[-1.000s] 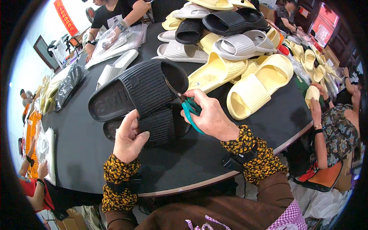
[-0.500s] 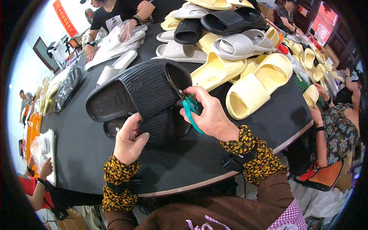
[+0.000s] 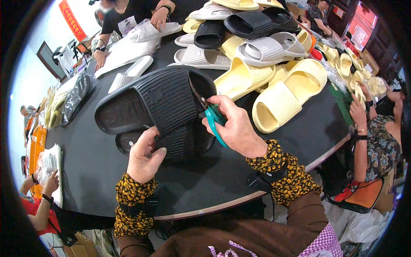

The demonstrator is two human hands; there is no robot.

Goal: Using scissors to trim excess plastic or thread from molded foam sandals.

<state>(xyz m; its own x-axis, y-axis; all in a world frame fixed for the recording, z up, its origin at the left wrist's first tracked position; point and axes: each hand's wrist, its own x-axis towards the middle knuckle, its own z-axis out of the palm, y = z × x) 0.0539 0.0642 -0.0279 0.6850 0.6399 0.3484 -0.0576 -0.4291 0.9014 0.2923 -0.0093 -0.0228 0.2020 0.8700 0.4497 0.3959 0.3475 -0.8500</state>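
In the head view, our upper black slipper (image 3: 158,100), over a second slipper (image 3: 180,145), has shifted slightly; our right hand (image 3: 237,128) still grips scissors (image 3: 212,120) at its right end, keeping blades there. Our left hand (image 3: 144,156) meets its near edge, perhaps pinching; fingertips are hidden.

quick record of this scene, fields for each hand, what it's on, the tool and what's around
left hand: left hand at the near edge of the upper black slipper; fingertips partly hidden
right hand: right hand holding scissors
tool: teal handles, blades by the strap's right-hand edge
underneath: lower black slipper, partly covered
behind: pile of yellow, black and pale grey slippers
surface: dark table with a curved near edge
far left: co-worker, one hand on pale bagged items
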